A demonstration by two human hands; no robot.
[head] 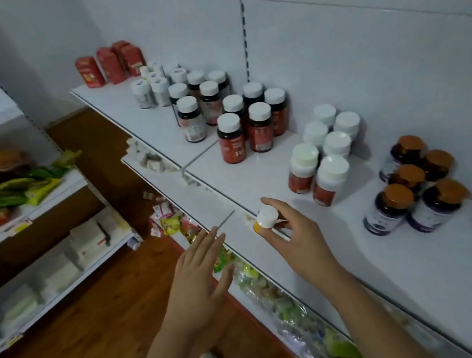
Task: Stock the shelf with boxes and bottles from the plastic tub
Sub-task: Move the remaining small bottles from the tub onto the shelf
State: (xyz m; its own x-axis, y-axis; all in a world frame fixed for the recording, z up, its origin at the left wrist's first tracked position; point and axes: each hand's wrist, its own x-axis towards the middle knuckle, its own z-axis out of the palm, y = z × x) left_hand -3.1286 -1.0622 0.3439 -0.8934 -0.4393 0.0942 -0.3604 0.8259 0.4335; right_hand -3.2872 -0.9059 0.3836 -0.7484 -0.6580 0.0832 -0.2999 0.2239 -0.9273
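labels | red-labelled bottle (231, 138) | print blurred | no text readable

white panelled wall (358, 25), brown wooden floor (84, 336), second white rack (58, 264) at left

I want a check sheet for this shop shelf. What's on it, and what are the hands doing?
Surface: white shelf, bare along its front.
Job's things: small white-capped bottle in the right hand; red boxes and bottle groups stand upright at the back.
Clutter: snack packets on the lower shelf.
Grips: left hand flat, holding nothing; right hand pinches the bottle.
Cables: nothing seen.
Surroundings: wooden floor, another shelf rack on the left.
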